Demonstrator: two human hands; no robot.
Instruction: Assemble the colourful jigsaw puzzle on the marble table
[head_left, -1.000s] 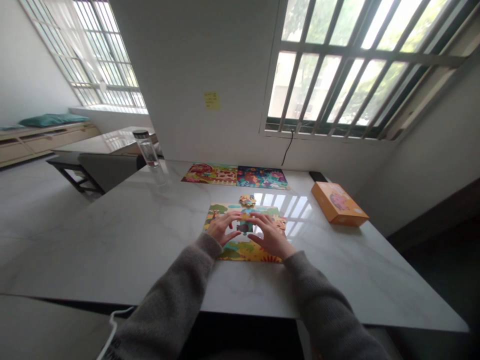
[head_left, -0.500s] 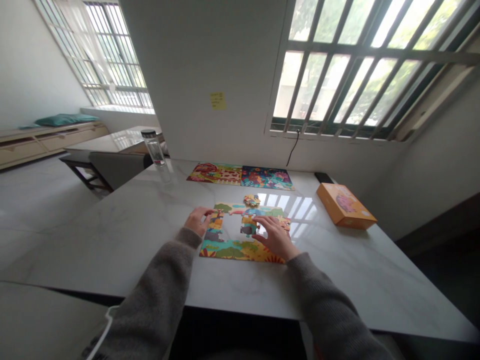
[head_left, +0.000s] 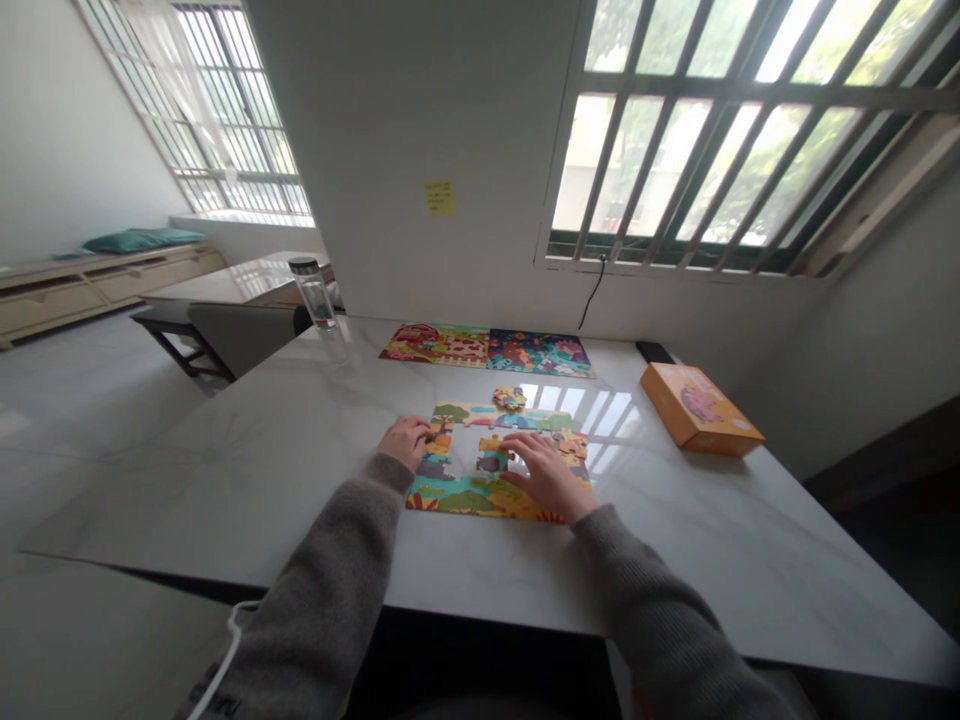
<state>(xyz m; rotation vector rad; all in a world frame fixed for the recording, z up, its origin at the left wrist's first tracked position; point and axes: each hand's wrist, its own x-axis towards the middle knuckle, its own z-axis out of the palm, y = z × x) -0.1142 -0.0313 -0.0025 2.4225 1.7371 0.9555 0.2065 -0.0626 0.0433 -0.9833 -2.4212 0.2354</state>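
A partly assembled jigsaw puzzle (head_left: 469, 503) with trees, animals and water lies flat on the white table, a gap in its middle. Inside the gap sits a joined section of puzzle pieces (head_left: 491, 456), yellow above and grey-blue below. My right hand (head_left: 551, 474) has its thumb and fingers closed on the right side of this section. At the puzzle's left edge, my left hand (head_left: 407, 441) rests with bent fingers gripping the border; its thumb is hidden. A small pile of loose puzzle pieces (head_left: 509, 398) lies just beyond the top edge.
Two finished puzzles, a farm picture (head_left: 442, 346) and a dark blue picture (head_left: 538, 354), lie side by side near the wall. An orange box (head_left: 701, 408) is at the right, with a black flat object (head_left: 654, 352) behind it. A glass bottle (head_left: 315, 295) stands far left.
My right hand has shifted the joined section slightly left within the gap. My left hand's fingers have curled in more at the puzzle's edge. The view has turned a little left.
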